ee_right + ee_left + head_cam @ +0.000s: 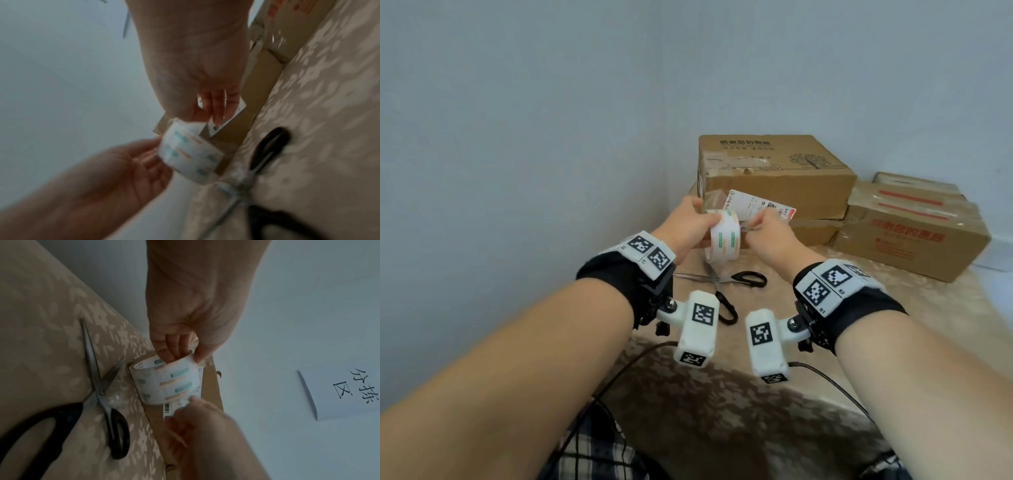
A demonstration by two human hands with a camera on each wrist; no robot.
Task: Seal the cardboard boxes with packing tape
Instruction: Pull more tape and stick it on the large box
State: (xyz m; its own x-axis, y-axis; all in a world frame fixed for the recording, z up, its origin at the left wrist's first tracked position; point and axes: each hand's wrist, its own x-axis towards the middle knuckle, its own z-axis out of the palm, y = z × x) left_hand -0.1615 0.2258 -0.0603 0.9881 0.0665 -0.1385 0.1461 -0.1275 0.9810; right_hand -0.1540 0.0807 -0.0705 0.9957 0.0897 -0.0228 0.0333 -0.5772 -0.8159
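My left hand [700, 222] holds a roll of clear packing tape [724, 240] printed with green and orange bars, just above the cloth. In the left wrist view my left hand [180, 358] has fingers [168, 353] inside the tape roll [166, 381] and the thumb on the outside. My right hand [755, 222] pinches the tape at the roll's upper right edge; the right wrist view shows my right hand [203, 120] pinching at the top of the tape roll [189, 154]. Behind the hands stands a large cardboard box [774, 171] bearing a white label [753, 207].
Black-handled scissors [736, 279] lie open on the flowered cloth [859, 325] just below the roll. The large box sits on a flatter box [815, 233]. More taped boxes [911, 233] are stacked at the right. A blue-grey wall lies to the left and behind.
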